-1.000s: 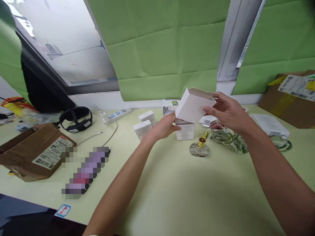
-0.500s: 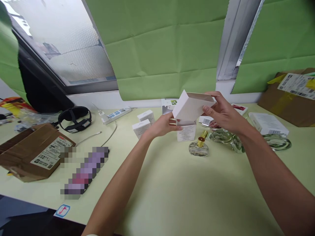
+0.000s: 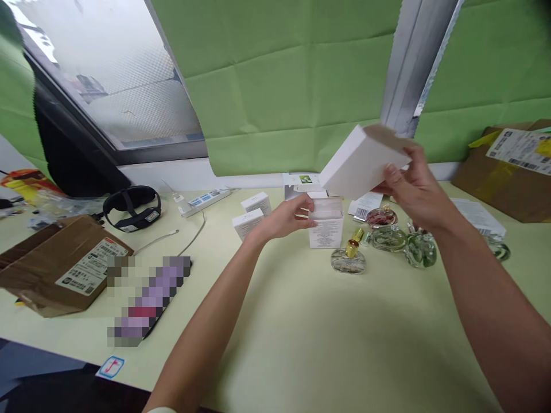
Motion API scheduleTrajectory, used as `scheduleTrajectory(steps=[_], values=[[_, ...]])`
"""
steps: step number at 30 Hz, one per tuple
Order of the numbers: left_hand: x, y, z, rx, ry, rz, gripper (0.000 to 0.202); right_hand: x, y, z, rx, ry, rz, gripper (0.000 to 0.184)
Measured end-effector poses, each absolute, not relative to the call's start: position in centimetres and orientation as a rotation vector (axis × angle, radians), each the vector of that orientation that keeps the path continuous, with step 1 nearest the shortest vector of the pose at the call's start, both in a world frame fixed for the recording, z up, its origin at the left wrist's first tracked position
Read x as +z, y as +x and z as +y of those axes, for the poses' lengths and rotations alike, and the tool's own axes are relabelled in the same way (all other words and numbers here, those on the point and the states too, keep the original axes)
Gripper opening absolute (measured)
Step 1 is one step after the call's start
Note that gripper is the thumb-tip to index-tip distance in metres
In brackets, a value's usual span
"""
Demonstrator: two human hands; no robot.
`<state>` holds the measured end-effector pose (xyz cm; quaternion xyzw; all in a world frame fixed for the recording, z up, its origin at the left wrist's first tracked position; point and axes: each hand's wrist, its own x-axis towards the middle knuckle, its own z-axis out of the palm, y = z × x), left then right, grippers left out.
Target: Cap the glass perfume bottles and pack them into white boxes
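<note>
My left hand (image 3: 284, 219) grips the left side of a small white printed box (image 3: 326, 234) standing upright on the table. The thumb lies on its front and the fingers are near its top edge. Up and to the right, my right hand (image 3: 413, 186) holds a plain white carton (image 3: 364, 163), tilted and clear of the small box. In front of the small box is a glass perfume bottle (image 3: 348, 261) with a gold neck. More glass bottles, one reddish (image 3: 381, 217) and one green (image 3: 388, 238), stand below my right hand.
Two white boxes (image 3: 248, 221) stand left of my left hand. Further left lie a power strip (image 3: 210, 201), a black headset (image 3: 131, 209), a brown carton (image 3: 64, 267) and a pixelated object (image 3: 157, 298). A larger cardboard box (image 3: 503, 172) sits at the far right.
My right hand has lifted the white carton up and to the right, away from the small box, whose top now shows. My left hand has stayed at the small box.
</note>
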<state>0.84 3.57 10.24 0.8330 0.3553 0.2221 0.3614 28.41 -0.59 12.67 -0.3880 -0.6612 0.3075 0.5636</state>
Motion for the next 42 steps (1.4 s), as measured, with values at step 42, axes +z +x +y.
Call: scheduleTrajectory(steps=[42], values=[[10.7,-0.1,3.8,0.501,2.268,1.018,0.035,13.3,29.8,-1.7,0.857,-1.517,-2.325,0.033]])
